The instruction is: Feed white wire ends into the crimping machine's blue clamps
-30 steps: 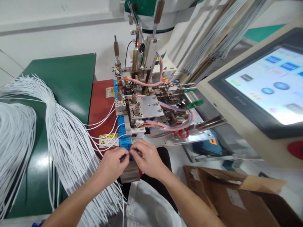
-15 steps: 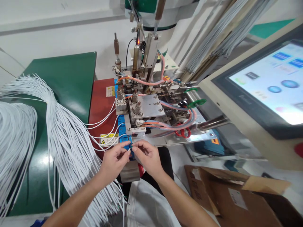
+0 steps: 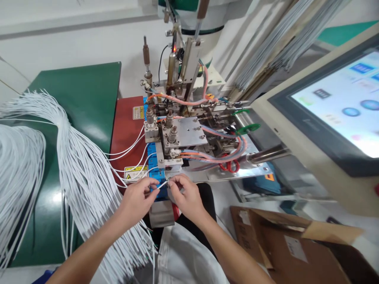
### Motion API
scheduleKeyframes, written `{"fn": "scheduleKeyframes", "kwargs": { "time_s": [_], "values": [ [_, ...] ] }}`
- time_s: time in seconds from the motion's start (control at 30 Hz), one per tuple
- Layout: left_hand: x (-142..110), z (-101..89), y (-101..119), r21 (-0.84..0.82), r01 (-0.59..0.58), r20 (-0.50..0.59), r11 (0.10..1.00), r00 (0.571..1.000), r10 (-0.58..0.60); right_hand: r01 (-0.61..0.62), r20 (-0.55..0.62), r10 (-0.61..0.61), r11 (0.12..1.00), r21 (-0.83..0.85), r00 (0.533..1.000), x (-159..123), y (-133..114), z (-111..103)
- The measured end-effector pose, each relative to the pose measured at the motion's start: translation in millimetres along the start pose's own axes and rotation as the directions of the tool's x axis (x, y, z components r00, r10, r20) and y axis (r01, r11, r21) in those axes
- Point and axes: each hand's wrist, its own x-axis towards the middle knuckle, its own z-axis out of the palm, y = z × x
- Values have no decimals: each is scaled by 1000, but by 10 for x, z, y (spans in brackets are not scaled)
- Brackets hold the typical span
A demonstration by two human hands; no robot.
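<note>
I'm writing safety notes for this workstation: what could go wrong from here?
1. The left hand and right hand are close to the machine; if its parts moved, fingers might be pinched.
2. The left forearm crosses in front of the bundle of white wires, and some strands run to the blue holder; a snag could tug those.
3. The thin wire between the fingertips could slip or bend.

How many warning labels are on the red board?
2: the far label, toward the wall, and the near label, just beyond the left hand. Others could be hidden behind that hand.
</note>
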Motion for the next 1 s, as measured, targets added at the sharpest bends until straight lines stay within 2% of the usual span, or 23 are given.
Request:
{"fn": "scheduleKeyframes", "kwargs": {
  "time_s": [0.07, 0.13, 0.3, 0.47, 0.57, 0.7, 0.77, 0.83, 0.93, 1.0],
  "values": [
    [6, -43, -29, 116, -104, 27, 988, 994, 102, -68, 37, 68, 998, 4, 997, -15, 51, 12],
    [16, -55, -67, 174, -158, 42, 972, 987, 153, -88, 49, 88, 996, -18, 995, -35, 91, 31],
    [60, -17, -113, 259, -132, 27, 957, 991, 129, -99, 48, 106, 988, -122, 993, -34, 104, 56],
    [97, 4, -61, 376, -85, 23, 923, 996, 83, -170, 113, 187, 975, -144, 976, 45, 96, 37],
    [99, 8, -43, 437, -113, 35, 892, 993, 109, -139, 176, 158, 984, -113, 972, 90, 131, -1],
    [96, 9, -31, 462, -143, 45, 875, 989, 137, 9, 260, 17, 995, -99, 965, 133, 187, -28],
    [96, 11, -23, 469, -138, 54, 872, 990, 128, 74, 230, -43, 989, -129, 972, 134, 210, 14],
    [94, 15, -17, 471, -134, 58, 872, 991, 121, 85, 148, -64, 986, -144, 987, 113, 232, 94],
    [79, 19, -12, 502, -141, 53, 853, 990, 133, 9, 28, -6, 996, -92, 1000, 64, 258, 221],
    [66, 17, -7, 552, -150, 41, 820, 987, 154, -41, 4, 41, 998, -57, 999, 42, 270, 269]
  ]
}}
